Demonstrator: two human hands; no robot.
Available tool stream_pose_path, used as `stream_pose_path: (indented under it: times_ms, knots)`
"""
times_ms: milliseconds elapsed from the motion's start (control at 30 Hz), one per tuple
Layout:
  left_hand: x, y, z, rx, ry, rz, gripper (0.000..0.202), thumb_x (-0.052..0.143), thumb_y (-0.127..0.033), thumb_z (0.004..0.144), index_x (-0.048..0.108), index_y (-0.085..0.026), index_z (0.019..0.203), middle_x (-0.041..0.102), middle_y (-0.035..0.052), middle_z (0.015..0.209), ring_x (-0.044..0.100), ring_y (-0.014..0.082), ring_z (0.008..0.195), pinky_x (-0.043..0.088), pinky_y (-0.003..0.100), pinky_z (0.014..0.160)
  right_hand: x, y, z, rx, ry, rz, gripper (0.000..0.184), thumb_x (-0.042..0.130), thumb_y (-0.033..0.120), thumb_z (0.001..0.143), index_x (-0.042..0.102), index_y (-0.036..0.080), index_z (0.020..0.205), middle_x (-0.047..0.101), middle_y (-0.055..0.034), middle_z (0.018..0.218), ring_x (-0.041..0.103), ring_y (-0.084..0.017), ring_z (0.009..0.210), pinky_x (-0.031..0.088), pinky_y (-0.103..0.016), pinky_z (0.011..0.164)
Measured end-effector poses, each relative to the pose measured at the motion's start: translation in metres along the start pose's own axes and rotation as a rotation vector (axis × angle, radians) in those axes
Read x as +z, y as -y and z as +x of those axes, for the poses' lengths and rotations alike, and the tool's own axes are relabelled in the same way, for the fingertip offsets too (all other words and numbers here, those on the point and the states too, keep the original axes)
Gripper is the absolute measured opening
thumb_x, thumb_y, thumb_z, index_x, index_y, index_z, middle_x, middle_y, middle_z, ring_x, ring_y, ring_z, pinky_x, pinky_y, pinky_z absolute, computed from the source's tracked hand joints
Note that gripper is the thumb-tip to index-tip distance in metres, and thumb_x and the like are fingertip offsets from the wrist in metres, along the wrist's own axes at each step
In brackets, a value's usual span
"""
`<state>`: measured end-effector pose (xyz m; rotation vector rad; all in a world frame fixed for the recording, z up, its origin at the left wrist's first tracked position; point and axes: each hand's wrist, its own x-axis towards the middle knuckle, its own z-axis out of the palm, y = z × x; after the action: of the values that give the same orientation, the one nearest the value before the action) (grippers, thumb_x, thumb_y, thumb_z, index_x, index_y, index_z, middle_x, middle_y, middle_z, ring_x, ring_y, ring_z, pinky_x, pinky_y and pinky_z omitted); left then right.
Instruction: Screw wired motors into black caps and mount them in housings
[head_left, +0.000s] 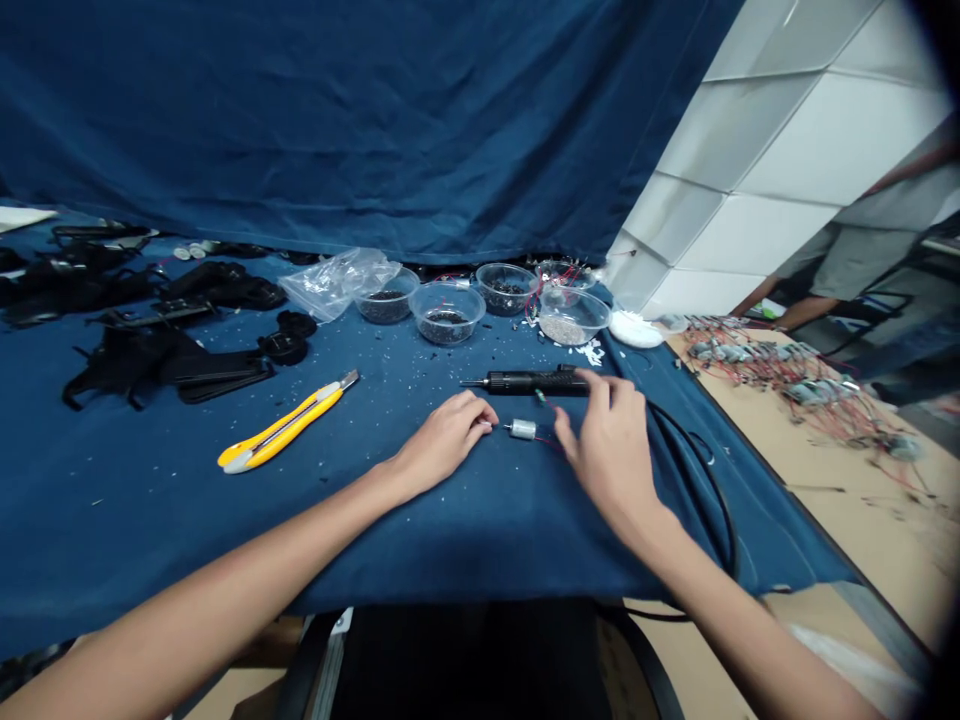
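A small silver motor (523, 429) lies on the blue cloth between my two hands, its shaft facing left. My left hand (448, 436) rests on the cloth with thumb and fingers pinched together; a tiny white piece shows at the fingertips, too small to name. My right hand (613, 450) is open, thumb and fingers apart, beside the motor's thin red wire, which runs toward the thumb. Its fingertips reach over the rear end of a black electric screwdriver (529, 382), whose bit points left. A small green part (540, 397) on a wire sits in front of the screwdriver.
A yellow utility knife (289, 425) lies on the left. Clear plastic bowls (448, 313) of small parts line the back, beside a plastic bag (337, 283). Black parts (172, 360) fill the far left. Wired motors (810, 375) cover the right-hand board. Another person (862, 250) stands at right.
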<state>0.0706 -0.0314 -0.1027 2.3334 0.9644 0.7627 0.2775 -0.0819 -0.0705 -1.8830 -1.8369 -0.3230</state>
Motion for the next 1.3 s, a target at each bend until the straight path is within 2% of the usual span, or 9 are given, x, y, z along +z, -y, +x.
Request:
stream_pose_path:
  times_ms: [200,367,467,567,700,833,900,1067,1300]
  knots:
    - [0.003,0.004,-0.001,0.006,-0.016,0.048,0.009,0.05,-0.019,0.094,0.058,-0.017,0.096,0.061,0.0027,0.094,0.057,0.017,0.091,0.045,0.031,0.083,0.001,0.023,-0.007,0.402,0.779,0.661,0.034,0.044,0.047,0.092,0.056,0.016,0.085,0.062,-0.0027,0.058,0.055,-0.012,0.042,0.042,-0.022,0.047]
    - [0.005,0.006,0.0,0.001,-0.009,0.092,0.004,0.057,-0.019,0.09,0.06,-0.017,0.092,0.062,0.0033,0.094,0.056,0.0188,0.092,0.044,0.034,0.083,0.017,0.008,0.022,0.842,0.994,0.902,0.065,0.043,0.069,0.084,0.063,0.009,0.071,0.06,-0.0065,0.054,0.053,-0.009,0.039,0.035,-0.017,0.034]
    - [0.004,0.006,0.002,-0.016,0.008,0.074,0.004,0.06,-0.019,0.088,0.062,-0.017,0.091,0.062,0.0033,0.092,0.055,0.0188,0.09,0.044,0.033,0.082,0.02,0.008,0.033,0.947,1.095,0.842,0.065,0.051,0.07,0.08,0.064,0.007,0.069,0.063,-0.0094,0.058,0.055,-0.008,0.042,0.039,-0.015,0.034]
    - [0.003,0.007,0.003,-0.058,0.026,0.053,0.004,0.061,-0.019,0.087,0.063,-0.017,0.09,0.064,0.0027,0.088,0.056,0.019,0.088,0.044,0.033,0.081,0.019,0.014,0.037,0.848,1.048,0.792,0.046,0.067,0.054,0.076,0.065,0.008,0.074,0.068,-0.0135,0.07,0.061,-0.012,0.05,0.047,-0.017,0.039]
    - [0.002,0.007,0.005,-0.081,0.025,0.014,0.005,0.06,-0.017,0.088,0.065,-0.016,0.09,0.067,0.003,0.089,0.058,0.0181,0.088,0.044,0.033,0.082,0.021,0.016,0.029,0.561,0.711,0.946,0.025,0.068,0.034,0.077,0.064,0.013,0.089,0.068,-0.0097,0.081,0.063,-0.014,0.058,0.056,-0.025,0.051]
    - [0.006,0.007,0.008,-0.094,0.04,-0.092,0.008,0.062,-0.018,0.087,0.067,-0.016,0.093,0.068,0.0022,0.09,0.06,0.0149,0.082,0.045,0.029,0.077,0.027,0.013,0.018,0.441,0.355,1.232,0.018,0.063,0.03,0.076,0.058,0.016,0.086,0.063,-0.0043,0.08,0.06,-0.011,0.061,0.051,-0.023,0.051]
    - [0.011,0.008,0.011,-0.066,0.053,-0.076,0.007,0.064,-0.02,0.086,0.067,-0.017,0.092,0.067,0.0017,0.088,0.059,0.0155,0.083,0.044,0.029,0.077,0.029,0.014,0.016,0.458,0.284,1.473,0.015,0.061,0.029,0.075,0.053,0.018,0.082,0.058,0.0,0.075,0.056,-0.009,0.058,0.045,-0.02,0.047]
    - [0.017,0.009,0.014,-0.036,0.065,-0.022,0.009,0.063,-0.026,0.087,0.066,-0.018,0.09,0.064,0.0012,0.089,0.057,0.0172,0.089,0.042,0.031,0.081,0.034,0.014,0.03,0.528,0.492,1.928,0.024,0.046,0.035,0.078,0.043,0.018,0.061,0.04,0.0037,0.056,0.035,-0.006,0.041,0.021,-0.018,0.034]
    - [0.014,0.003,0.014,-0.024,0.101,0.09,0.011,0.061,-0.028,0.089,0.064,-0.018,0.093,0.063,0.001,0.091,0.054,0.0182,0.091,0.037,0.032,0.082,0.036,0.009,0.033,0.631,0.773,1.913,0.041,0.049,0.049,0.087,0.047,0.017,0.06,0.023,0.0083,0.045,0.015,-0.003,0.035,0.011,-0.019,0.033]
